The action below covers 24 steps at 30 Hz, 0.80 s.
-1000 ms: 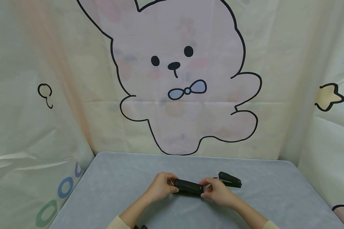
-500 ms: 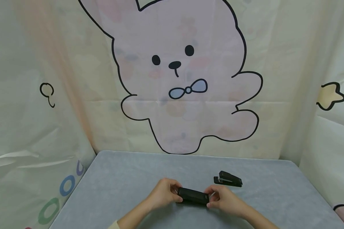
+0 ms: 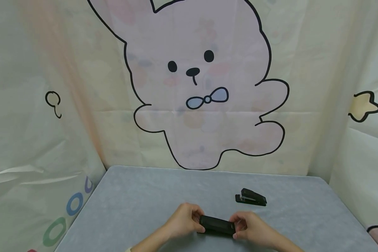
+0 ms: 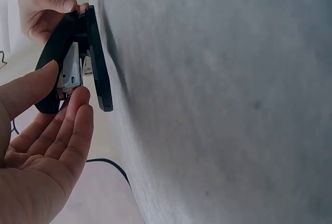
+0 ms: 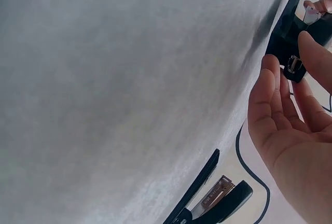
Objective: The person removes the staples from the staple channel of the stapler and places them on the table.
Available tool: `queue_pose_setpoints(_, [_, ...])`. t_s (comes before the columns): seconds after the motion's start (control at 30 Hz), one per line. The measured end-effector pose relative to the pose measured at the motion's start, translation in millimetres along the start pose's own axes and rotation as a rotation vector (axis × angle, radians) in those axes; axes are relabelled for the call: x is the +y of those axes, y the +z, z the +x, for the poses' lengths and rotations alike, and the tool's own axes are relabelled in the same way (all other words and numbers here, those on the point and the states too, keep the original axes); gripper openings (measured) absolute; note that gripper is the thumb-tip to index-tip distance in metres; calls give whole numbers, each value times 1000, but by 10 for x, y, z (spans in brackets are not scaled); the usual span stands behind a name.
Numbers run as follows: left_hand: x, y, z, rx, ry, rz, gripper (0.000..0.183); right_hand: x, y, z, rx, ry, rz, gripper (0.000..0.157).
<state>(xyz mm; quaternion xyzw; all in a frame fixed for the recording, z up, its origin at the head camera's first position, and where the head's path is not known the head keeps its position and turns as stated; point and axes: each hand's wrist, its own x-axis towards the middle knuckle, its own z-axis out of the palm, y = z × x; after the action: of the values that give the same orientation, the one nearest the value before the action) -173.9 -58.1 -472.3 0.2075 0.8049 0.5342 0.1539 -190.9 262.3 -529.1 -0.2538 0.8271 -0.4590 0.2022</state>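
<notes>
Between my two hands is a black stapler [image 3: 218, 225], held lengthwise just at the tabletop. My left hand [image 3: 186, 220] pinches its front end; in the left wrist view the thumb lies on the upper arm and the fingertips are beneath the metal magazine, with the base [image 4: 101, 73] spread apart from it. My right hand [image 3: 252, 227] grips the hinge end, thumb on top and fingers below in the right wrist view. Behind the right hand, a second black stapler [image 3: 251, 197] lies on the table with its arm raised from its base, touched by neither hand.
A blue-grey cloth covers the table [image 3: 138, 196]. Behind it hangs a pale curtain [image 3: 302, 140] printed with a cartoon animal, and further fabric panels close off the left and right sides.
Both hands have brought the held stapler nearer to me and a little to the right, keeping their grip. The second stapler, partly covered by my right hand before, now shows fully.
</notes>
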Motion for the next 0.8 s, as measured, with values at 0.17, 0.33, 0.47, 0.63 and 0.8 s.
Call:
queue_pose_setpoints(0.17, [-21, 82, -11, 0, -2, 11, 29, 511, 14, 47, -27, 7, 56, 41])
queue_pose_setpoints(0.33, [-39, 140, -13, -15, -4, 20, 30, 606, 10, 26, -69, 58, 102, 42])
queue_pose_setpoints(0.47, [-30, 152, -21, -25, -15, 18, 30, 612, 3, 23, -70, 101, 99, 41])
queue_pose_setpoints(0.63, [-33, 114, -33, -42, -9, 46, 32, 491, -4, 6, -54, 59, 58, 39])
queue_pose_setpoints(0.8, [-125, 22, -32, -67, 20, 149, 32, -196, -7, -48, -17, 31, -27, 39])
